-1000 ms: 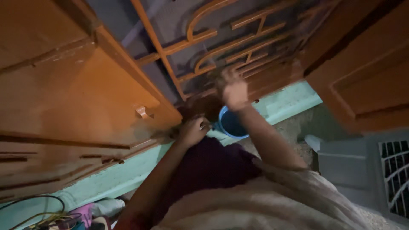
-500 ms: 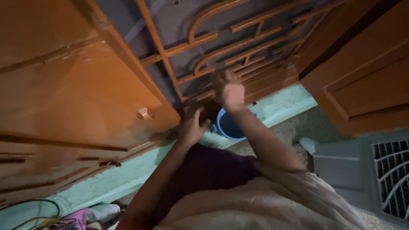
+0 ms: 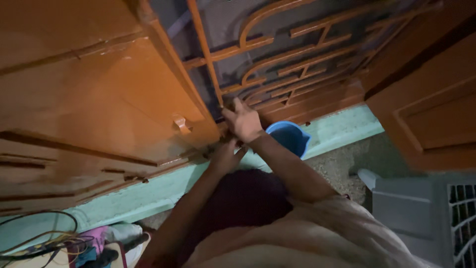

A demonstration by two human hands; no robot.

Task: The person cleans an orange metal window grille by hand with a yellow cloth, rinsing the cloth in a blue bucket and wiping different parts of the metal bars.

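My right hand point(image 3: 244, 121) is spread open at the centre of the frame, fingers apart, against the foot of the orange window grille point(image 3: 277, 54). My left hand point(image 3: 225, 155) sits just below it with fingers loosely curled on the lower frame edge; I cannot tell whether it grips anything. The open wooden shutter point(image 3: 99, 114) fills the left. If it swings in, I judge it could pinch my fingers. The blue bucket point(image 3: 290, 136) just right of my wrist could tip if my arm knocks it.
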